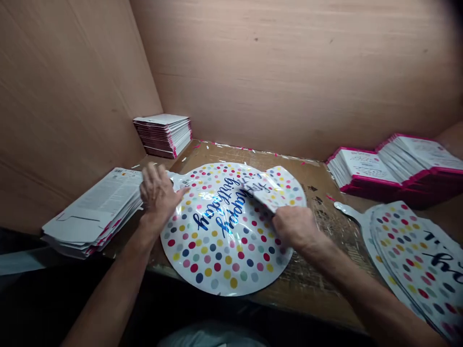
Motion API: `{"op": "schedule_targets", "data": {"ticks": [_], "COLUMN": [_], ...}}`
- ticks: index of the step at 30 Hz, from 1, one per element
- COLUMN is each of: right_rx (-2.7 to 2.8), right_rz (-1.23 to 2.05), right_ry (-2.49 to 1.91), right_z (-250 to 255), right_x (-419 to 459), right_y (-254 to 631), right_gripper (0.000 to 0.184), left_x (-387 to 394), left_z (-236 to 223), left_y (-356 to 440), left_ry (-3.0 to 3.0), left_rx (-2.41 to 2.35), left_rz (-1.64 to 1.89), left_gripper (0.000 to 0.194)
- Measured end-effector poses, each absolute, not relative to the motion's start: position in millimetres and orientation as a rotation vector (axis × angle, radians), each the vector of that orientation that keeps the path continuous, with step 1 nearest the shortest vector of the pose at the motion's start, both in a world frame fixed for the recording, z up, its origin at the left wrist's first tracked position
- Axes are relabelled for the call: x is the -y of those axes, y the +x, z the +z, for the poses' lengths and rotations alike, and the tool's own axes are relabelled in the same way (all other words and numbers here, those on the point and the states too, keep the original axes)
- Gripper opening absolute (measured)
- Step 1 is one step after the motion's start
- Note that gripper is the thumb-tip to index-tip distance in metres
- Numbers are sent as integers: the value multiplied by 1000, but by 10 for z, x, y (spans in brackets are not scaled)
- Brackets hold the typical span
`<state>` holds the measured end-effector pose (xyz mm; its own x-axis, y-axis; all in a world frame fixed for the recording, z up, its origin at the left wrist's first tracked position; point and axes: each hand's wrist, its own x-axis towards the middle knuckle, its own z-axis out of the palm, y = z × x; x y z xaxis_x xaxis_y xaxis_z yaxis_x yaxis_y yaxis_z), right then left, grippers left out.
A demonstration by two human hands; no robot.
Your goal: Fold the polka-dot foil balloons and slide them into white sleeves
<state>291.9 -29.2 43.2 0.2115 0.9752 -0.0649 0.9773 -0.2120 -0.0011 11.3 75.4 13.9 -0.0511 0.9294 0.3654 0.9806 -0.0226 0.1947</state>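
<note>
A flat round foil balloon (224, 250), white with coloured dots and blue "Happy birthday" lettering, lies on the brown table (325, 226) in front of me. My left hand (157, 193) rests on its left edge near the neck, fingers spread. My right hand (294, 226) pinches the balloon's right edge and has folded a flap (275, 188) of it up and over toward the middle.
A stack of the same dotted balloons (415, 260) lies at the right. White printed cards (96, 212) are piled at the left. Pink-edged card stacks sit at the back left (164, 135) and back right (394, 166). Brown board walls enclose the table.
</note>
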Motion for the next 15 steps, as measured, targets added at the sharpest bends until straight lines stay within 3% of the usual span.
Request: {"op": "schedule_targets", "data": {"ticks": [2,4,7,9,12,15], "right_rx": [-2028,-2179,-2680,-3032,-3270,-3287], "right_rz": [-97,-110,-197,-83,328,240], "right_ry": [2314,2155,1791,1576,1476,1351], "right_z": [324,273,203,99,-125,-306], "right_x": [384,509,667,678,539,349], "right_y": [2561,2358,2412,2617,2927,3041], "right_gripper": [15,37,79,91,69,48], "left_x": [-438,-180,-42,-89,-177,-152], "left_z": [110,-12,-227,-299,-309,-329], "left_y": [362,586,653,499,179,-16], "left_ry": [-2490,-2857,-3056,-3163,-3338,-3289], "left_rx": [1518,1030,966,912,691,835], "left_rz": [-633,-530,-662,-938,-1108,-916], "left_gripper": [76,62,34,31,34,36]}}
